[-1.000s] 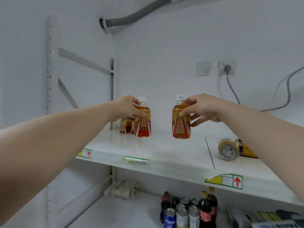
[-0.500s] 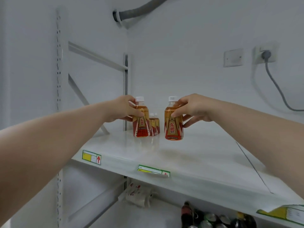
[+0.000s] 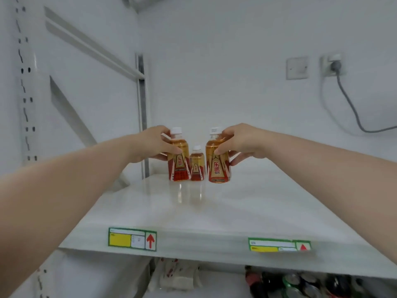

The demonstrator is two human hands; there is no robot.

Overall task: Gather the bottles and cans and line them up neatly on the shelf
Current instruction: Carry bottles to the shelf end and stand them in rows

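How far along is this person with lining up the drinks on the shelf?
Early days. Done: the back bottle stands upright on the shelf. In hand: the left hand grips the left bottle and the right hand grips the right bottle, flanking it. Left: several bottles and cans wait under the shelf.

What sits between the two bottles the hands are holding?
In the head view, a third bottle with the same label shows in the gap, standing on the shelf farther back than the left-hand bottle and right-hand bottle.
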